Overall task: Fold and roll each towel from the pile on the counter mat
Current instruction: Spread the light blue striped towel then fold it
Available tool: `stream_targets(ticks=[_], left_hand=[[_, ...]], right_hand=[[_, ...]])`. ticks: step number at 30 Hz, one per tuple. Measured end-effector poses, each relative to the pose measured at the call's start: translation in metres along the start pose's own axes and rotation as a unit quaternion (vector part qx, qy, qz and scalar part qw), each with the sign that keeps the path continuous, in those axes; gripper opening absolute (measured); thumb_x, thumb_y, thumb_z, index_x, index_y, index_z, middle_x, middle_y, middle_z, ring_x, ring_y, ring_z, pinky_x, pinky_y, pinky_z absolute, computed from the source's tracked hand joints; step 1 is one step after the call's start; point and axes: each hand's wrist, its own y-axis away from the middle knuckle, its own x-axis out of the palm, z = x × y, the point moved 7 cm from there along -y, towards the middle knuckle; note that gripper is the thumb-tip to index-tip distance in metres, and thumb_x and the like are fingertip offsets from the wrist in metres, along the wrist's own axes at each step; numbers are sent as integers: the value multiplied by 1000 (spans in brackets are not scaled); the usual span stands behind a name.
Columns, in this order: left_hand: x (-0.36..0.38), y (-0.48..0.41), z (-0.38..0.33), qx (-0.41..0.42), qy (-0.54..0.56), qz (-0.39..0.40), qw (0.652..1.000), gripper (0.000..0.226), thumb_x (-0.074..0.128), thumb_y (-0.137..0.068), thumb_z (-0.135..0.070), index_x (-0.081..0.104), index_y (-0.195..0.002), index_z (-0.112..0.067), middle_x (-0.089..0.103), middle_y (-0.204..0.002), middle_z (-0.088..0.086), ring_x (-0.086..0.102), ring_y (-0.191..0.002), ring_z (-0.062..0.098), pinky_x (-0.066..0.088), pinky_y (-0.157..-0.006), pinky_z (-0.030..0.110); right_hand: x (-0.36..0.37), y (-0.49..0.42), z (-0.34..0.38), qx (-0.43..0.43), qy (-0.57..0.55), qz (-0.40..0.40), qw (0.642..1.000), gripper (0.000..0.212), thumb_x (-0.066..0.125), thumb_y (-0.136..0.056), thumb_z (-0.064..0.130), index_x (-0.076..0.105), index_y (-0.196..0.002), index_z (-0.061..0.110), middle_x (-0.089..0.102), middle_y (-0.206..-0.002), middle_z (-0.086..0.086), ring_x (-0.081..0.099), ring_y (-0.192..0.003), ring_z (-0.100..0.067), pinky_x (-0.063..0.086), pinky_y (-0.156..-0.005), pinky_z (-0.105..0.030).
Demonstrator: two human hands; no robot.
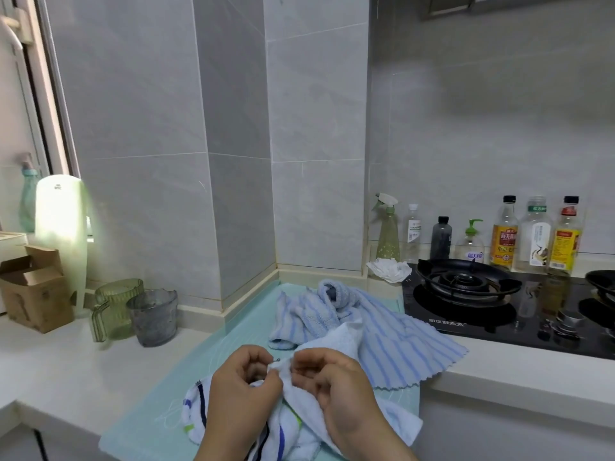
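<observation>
A pale green counter mat (159, 414) covers the counter in front of me. My left hand (243, 390) and my right hand (336, 390) both pinch the edge of a light blue towel (339, 337) raised just above the mat. Under my hands lies a white towel with dark blue and green stripes (196, 417). Behind them a heap of blue-and-white striped towels (392, 334) spreads to the mat's right edge, one corner hanging over the counter front.
A black gas hob (482, 294) sits to the right, with bottles (535, 234) along the wall and a crumpled tissue (389, 269). Left of the mat stand a green jug (114, 307), a grey cup (153, 316) and a cardboard box (33, 287).
</observation>
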Motion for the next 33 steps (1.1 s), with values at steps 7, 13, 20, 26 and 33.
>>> stream_targets(ticks=[7, 13, 20, 26, 33], left_hand=[[3, 8, -8, 59, -74, 29, 995, 39, 65, -67, 2, 70, -69, -36, 68, -75, -14, 63, -71, 4, 44, -61, 9], [-21, 36, -26, 163, -129, 22, 978, 26, 46, -58, -13, 65, -57, -32, 55, -59, -6, 55, -61, 1, 39, -61, 5], [-68, 51, -9, 97, -182, -11, 978, 33, 53, -66, -5, 60, -50, -32, 56, -54, -7, 54, -60, 6, 38, -59, 10], [-81, 52, -29, 123, -213, 24, 969, 31, 60, -52, -8, 64, -67, -35, 60, -66, -7, 54, -65, 2, 38, -58, 10], [-89, 52, -47, 153, -188, 30, 970, 29, 54, -52, -15, 62, -68, -39, 61, -73, -12, 54, -67, 2, 38, -60, 10]], right_hand=[[-73, -49, 73, -135, 411, -166, 886, 34, 43, -90, 2, 70, -100, 20, 62, -103, 9, 56, -100, -13, 45, -85, -27], [-96, -40, 50, 6, 526, -87, 846, 53, 64, -84, 32, 29, -47, 21, 29, -52, -3, 28, -53, -17, 25, -55, -29], [-89, -14, 57, 3, 527, -106, 843, 21, 73, -77, 17, 52, -76, 16, 45, -63, 1, 40, -55, -13, 32, -49, -23], [-85, 2, 66, 52, 556, -82, 826, 31, 56, -80, 8, 64, -108, 16, 57, -88, 0, 49, -62, -11, 36, -50, -19], [-64, 30, 61, 147, 732, 24, 665, 11, 65, -70, 20, 57, -76, 15, 42, -64, 2, 36, -54, -14, 26, -47, -24]])
